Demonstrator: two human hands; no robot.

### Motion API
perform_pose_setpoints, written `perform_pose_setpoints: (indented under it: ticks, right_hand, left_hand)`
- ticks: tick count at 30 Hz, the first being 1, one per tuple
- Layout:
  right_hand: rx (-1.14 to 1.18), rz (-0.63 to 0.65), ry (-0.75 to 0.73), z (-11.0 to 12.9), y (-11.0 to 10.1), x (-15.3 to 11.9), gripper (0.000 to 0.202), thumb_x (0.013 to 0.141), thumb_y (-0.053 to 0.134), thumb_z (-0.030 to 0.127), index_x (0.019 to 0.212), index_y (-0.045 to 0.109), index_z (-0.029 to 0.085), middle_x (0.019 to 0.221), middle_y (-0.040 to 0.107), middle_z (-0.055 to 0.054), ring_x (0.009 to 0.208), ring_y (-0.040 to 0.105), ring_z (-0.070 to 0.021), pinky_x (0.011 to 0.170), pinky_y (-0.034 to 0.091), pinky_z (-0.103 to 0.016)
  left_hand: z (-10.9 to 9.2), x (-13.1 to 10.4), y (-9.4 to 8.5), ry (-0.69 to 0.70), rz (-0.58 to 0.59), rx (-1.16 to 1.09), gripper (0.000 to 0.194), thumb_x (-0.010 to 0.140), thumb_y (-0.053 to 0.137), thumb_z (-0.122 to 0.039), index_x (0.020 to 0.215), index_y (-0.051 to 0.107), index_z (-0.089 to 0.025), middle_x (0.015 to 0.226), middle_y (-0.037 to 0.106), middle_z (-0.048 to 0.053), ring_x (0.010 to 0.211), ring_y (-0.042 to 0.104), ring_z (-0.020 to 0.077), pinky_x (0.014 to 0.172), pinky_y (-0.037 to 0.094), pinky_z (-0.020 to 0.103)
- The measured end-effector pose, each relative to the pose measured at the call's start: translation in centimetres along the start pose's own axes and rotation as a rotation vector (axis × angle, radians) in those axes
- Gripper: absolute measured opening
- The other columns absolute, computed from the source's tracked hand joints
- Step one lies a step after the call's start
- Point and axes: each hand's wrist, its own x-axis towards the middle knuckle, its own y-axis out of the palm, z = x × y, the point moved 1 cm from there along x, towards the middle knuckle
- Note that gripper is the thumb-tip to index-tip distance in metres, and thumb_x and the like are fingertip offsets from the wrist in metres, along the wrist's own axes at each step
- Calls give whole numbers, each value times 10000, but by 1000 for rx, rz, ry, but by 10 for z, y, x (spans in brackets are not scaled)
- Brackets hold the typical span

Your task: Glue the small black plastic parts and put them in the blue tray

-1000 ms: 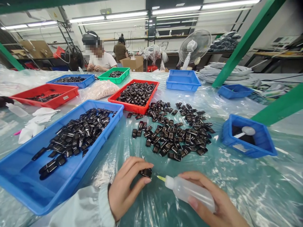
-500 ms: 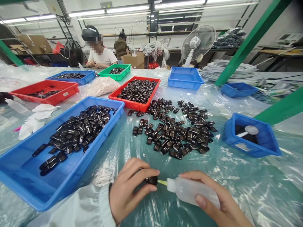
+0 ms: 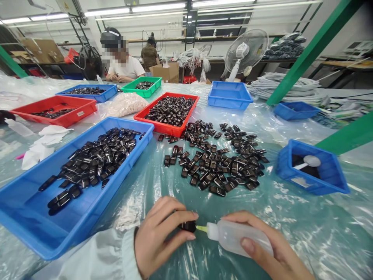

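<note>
Between the thumb and fingers of my left hand (image 3: 163, 233) is a small glossy black plastic piece (image 3: 189, 226), partly hidden by the fingers. My right hand (image 3: 262, 245) is wrapped round a translucent white squeeze bottle (image 3: 239, 235), which lies nearly level. Its thin yellowish nozzle (image 3: 201, 228) points left and meets the end of the black piece, or comes very close; I cannot tell which. Beyond my hands, a loose heap of similar black pieces (image 3: 217, 165) is spread on the green, plastic-covered table (image 3: 163, 190).
To my left a long blue tray (image 3: 116, 198) holds more black pieces. A red tray (image 3: 177, 130) of them stands behind the heap. At right is a blue bin (image 3: 313, 182) with a white scoop (image 3: 311, 160). A co-worker (image 3: 126, 68) sits across the table. Green posts (image 3: 309, 58) rise at right.
Both hands, the black piece and the bottle keep nearly the same pose. They sit slightly further right in the picture, while the whole view has shifted a little.
</note>
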Motion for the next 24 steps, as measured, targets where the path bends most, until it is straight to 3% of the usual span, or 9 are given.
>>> perform_pose_setpoints:
  ticks: [12, 17, 24]
  right_hand:
    - [-14, 41, 9, 8, 0, 1, 352, 774, 554, 624, 922, 677, 329, 848, 648, -1, 768, 604, -194, 631, 471, -231]
    - [-11, 10, -27, 4, 0, 1, 325, 783, 561, 596, 936, 669, 330, 849, 655, 7, 740, 606, -185, 613, 471, -230]
    - [-42, 14, -61, 5, 0, 2, 376, 773, 561, 615, 944, 677, 301, 836, 668, -17, 726, 626, -209, 563, 488, -250]
  left_hand:
    - [-1, -1, 2, 2, -27, -6, 213, 943, 502, -287, 1125, 563, -193, 937, 595, 79, 863, 535, 212, 746, 446, 360]
    - [1, -3, 3, -52, -25, -4, 325, 937, 513, -324, 1239, 499, -206, 972, 619, 80, 859, 564, 207, 725, 468, 346]
    - [4, -2, 5, -115, 31, 39, 264, 936, 487, -400, 1088, 579, -205, 750, 602, 29, 663, 561, 180, 614, 465, 308]
